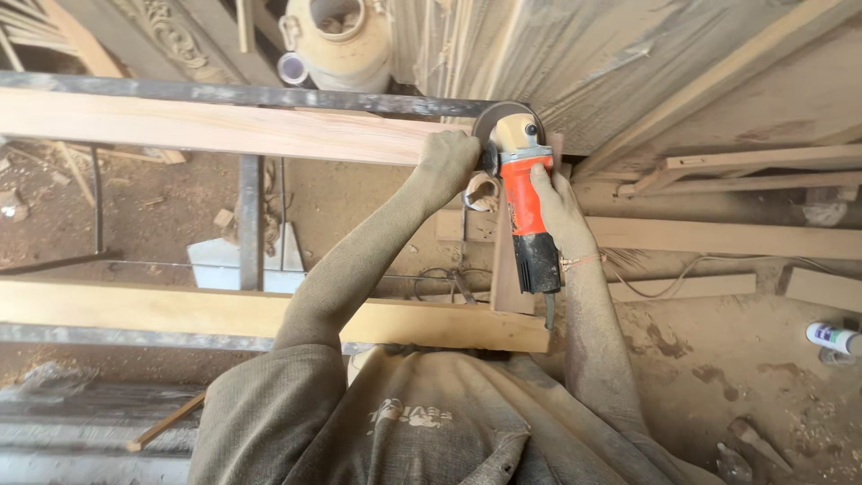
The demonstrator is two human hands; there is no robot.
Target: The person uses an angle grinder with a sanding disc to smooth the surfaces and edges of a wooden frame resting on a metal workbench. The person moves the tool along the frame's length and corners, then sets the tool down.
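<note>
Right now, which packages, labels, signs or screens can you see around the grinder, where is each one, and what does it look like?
White tube or bottle: lying on the dusty floor at the right edge, with a coloured label patch.
Print on the shirt: pale, faded lettering on the dust-covered shirt, bottom centre.
Orange angle grinder: held in the right hand; no label can be made out.
No signs or screens.
</note>
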